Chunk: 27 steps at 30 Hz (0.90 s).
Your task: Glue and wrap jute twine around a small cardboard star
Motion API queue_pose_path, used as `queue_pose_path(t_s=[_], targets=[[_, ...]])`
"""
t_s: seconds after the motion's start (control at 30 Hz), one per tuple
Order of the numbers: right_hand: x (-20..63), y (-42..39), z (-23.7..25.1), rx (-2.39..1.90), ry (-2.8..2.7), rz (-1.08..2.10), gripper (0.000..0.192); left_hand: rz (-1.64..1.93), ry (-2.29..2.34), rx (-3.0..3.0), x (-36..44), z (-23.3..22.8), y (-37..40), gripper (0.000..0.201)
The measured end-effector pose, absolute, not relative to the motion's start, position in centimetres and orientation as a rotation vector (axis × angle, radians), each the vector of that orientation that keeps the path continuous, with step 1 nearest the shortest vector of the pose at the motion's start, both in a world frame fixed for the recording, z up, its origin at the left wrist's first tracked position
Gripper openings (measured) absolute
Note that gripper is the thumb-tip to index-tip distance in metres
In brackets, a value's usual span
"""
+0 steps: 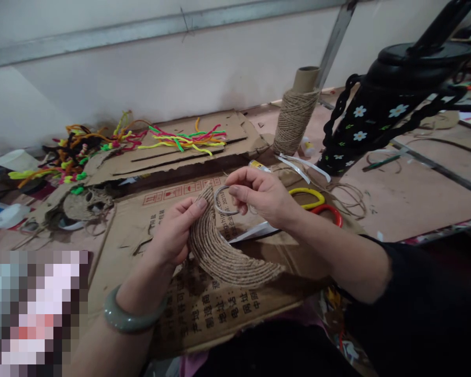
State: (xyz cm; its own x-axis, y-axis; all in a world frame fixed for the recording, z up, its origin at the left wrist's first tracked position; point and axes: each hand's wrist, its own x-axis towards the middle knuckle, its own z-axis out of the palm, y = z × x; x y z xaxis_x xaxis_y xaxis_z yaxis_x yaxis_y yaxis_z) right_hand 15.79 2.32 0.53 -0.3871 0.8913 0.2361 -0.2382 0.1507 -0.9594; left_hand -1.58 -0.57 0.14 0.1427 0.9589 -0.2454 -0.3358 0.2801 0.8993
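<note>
My left hand (175, 230) grips a crescent-shaped piece wrapped in jute twine (220, 256), thumb on its upper tip. My right hand (261, 195) pinches a small metal ring (220, 201) right at that upper tip. A green bangle (129, 317) sits on my left wrist. Both hands work above a flattened cardboard box (204, 309) printed with characters.
A spool of jute twine (294, 118) stands behind. Scissors with yellow and red handles (317, 201) lie under my right wrist. Bright pipe cleaners (180, 139) are piled at the back left. A black flowered bag (361, 125) stands at the right. Twine scraps (82, 204) lie left.
</note>
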Motion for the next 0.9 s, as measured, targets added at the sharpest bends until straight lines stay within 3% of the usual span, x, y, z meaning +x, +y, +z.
queue_pose_path(t_s=[0.27, 0.63, 0.9], targets=[[15.65, 2.29, 0.06, -0.629, -1.685, 1.428, 0.044, 0.964, 0.961, 0.797, -1.26, 0.45, -0.99, 0.030], [15.73, 2.18, 0.36, -0.866, -1.716, 1.379, 0.017, 0.986, 0.992, 0.877, -0.95, 0.09, -0.88, 0.028], [15.43, 1.89, 0.22, -0.934, -1.737, 1.345, 0.015, 1.041, 1.021, 0.920, -1.26, -0.33, -0.80, 0.028]])
